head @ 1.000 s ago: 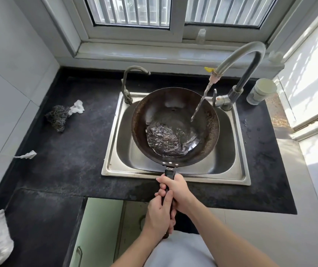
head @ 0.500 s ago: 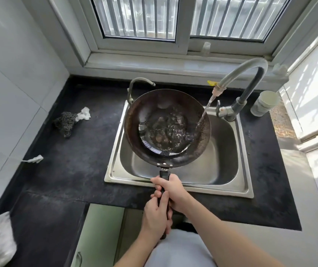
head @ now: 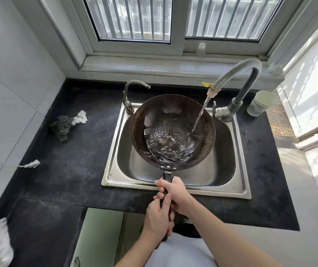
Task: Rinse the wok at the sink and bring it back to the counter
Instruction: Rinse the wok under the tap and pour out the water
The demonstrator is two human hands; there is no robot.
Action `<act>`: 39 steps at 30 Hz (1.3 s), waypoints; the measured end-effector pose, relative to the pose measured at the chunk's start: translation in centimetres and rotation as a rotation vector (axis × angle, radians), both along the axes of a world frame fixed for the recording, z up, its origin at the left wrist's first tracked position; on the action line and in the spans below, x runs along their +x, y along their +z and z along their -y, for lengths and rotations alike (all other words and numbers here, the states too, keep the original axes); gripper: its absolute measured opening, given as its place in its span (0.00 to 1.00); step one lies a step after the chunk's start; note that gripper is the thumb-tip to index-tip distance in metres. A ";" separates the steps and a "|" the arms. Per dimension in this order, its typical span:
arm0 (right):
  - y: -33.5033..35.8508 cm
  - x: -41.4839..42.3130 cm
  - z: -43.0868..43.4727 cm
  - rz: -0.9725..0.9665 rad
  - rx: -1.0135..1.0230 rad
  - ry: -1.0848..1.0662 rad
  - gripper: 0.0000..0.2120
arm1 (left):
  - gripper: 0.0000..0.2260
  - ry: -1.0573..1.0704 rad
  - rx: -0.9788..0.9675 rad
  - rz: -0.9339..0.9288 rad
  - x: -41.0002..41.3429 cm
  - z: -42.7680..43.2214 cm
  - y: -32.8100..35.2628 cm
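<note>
A dark round wok (head: 206, 124) hangs over the steel sink (head: 113, 178), with water pooled in its bottom. Its black handle (head: 168, 176) points toward me. My right hand (head: 175, 191) grips the handle close to the pan. My left hand (head: 159, 218) grips the handle's near end, just below the right hand. A thin stream of water (head: 200, 114) falls from the tall grey faucet (head: 237, 74) onto the wok's right inner wall.
A dark counter (head: 67, 160) surrounds the sink. On its left lie a steel-wool scrubber (head: 61, 127) and a white scrap (head: 80, 116). A second small tap (head: 129, 93) stands at the sink's back left. A white cup (head: 261, 103) sits right of the faucet.
The wok has swung: it shifted left half a second ago, then back right under the stream. The water inside has sloshed around. Both hands kept their grip on the handle.
</note>
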State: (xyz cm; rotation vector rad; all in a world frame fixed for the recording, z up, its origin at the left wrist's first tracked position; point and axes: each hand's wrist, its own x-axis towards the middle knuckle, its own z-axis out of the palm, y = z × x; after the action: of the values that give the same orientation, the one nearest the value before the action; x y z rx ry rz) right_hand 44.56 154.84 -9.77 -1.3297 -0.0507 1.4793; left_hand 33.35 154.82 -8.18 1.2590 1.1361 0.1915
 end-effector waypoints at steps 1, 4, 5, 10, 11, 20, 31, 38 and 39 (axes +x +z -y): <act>0.2 0.1 -0.3 -0.001 0.013 0.003 0.12 | 0.20 0.009 0.019 -0.005 0.1 -0.2 0.1; 0.6 0.2 -1.1 -0.008 0.045 0.036 0.12 | 0.20 0.036 0.077 -0.023 0.3 -0.6 0.7; 0.7 0.1 -1.3 -0.013 0.048 0.039 0.13 | 0.20 0.042 0.095 -0.029 0.3 -0.6 0.8; 1.0 -0.8 -1.1 -0.053 0.049 0.054 0.14 | 0.20 0.020 0.181 -0.065 -0.7 -0.5 0.7; 0.9 -1.0 -0.8 -0.063 0.047 0.056 0.15 | 0.20 0.010 0.191 -0.071 -0.9 -0.3 0.6; -0.3 -1.3 1.2 -0.080 -0.014 0.000 0.15 | 0.19 -0.061 0.124 -0.091 -1.3 1.0 0.0; 0.2 -0.5 -1.2 -0.108 0.039 0.050 0.15 | 0.21 -0.021 0.232 -0.132 -0.6 -0.6 1.4; 0.0 -0.1 -0.8 -0.072 0.035 0.092 0.15 | 0.20 -0.014 0.185 -0.119 -0.3 -0.3 1.0; -0.1 0.0 -0.6 -0.071 0.023 0.091 0.16 | 0.20 -0.020 0.182 -0.121 -0.2 -0.2 1.0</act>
State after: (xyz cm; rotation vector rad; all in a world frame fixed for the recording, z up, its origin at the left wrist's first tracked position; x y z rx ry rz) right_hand 44.57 155.48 -9.91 -1.2697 -0.0827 1.5967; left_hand 33.11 155.03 -7.17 1.4582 1.2308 0.2092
